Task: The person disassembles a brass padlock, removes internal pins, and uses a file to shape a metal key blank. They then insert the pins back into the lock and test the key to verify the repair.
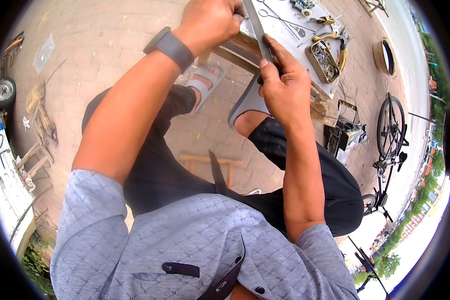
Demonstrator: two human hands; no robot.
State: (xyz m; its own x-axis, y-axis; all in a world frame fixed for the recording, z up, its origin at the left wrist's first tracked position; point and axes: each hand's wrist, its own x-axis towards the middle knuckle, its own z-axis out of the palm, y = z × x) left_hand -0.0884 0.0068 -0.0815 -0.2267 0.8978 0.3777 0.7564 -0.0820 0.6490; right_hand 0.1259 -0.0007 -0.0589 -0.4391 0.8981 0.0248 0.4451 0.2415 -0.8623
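My right hand is closed around the near end of a long, flat grey metal strip that looks like a flat file. Its thumb and forefinger press along the strip. At the top edge my left hand, below a dark wrist strap, has its fingers curled beside the strip. A small thin tip shows at those fingers, but what they hold is mostly hidden. Both hands are at the near left corner of a workbench with a pale top. The strip's far end runs out of view.
On the bench lie a ring-handled metal tool, yellow-handled pliers and a tin of small metal parts. Right of it stand a small machine, a round bin and a bicycle. My sandalled feet are beneath the bench.
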